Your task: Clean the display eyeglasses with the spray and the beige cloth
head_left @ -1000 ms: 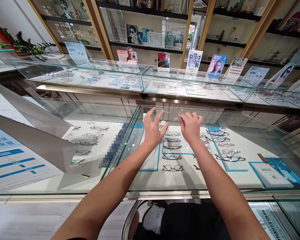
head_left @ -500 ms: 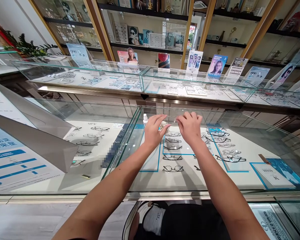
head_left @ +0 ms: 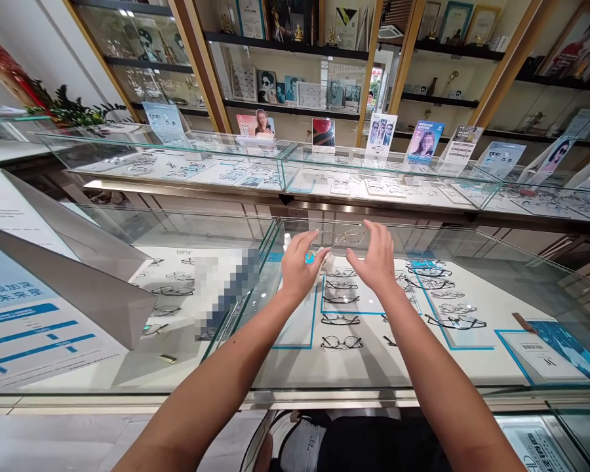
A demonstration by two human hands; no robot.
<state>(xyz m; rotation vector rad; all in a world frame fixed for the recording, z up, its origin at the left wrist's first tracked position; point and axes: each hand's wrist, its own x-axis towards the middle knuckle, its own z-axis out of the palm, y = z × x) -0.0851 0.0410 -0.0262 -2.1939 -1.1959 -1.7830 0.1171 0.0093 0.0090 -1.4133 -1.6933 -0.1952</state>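
Note:
A pair of thin wire-rimmed glasses (head_left: pixel 350 238) is held up above the display case, between my two hands. My left hand (head_left: pixel 297 265) grips its left side with the thumb and fingers. My right hand (head_left: pixel 376 259) is open beside the other end, thumb and fingers spread apart around the rim, holding nothing. Close behind my left hand a white bottle (head_left: pixel 287 241) stands in the case. A crumpled pale cloth (head_left: pixel 327 261) lies just below the glasses, partly hidden by my left hand.
Rows of glasses lie in the glass case, among them a round dark pair (head_left: pixel 341 342). Glass walls and a front rail (head_left: pixel 334 397) edge it. A folded card stand (head_left: pixel 103 295) leans in at left. Behind runs a second glass counter (head_left: pixel 216 190) with upright cards.
My right hand has let go of the glasses and opened, its fingers spreading. The glasses now show more plainly beside my left hand. The view has tilted slightly upward.

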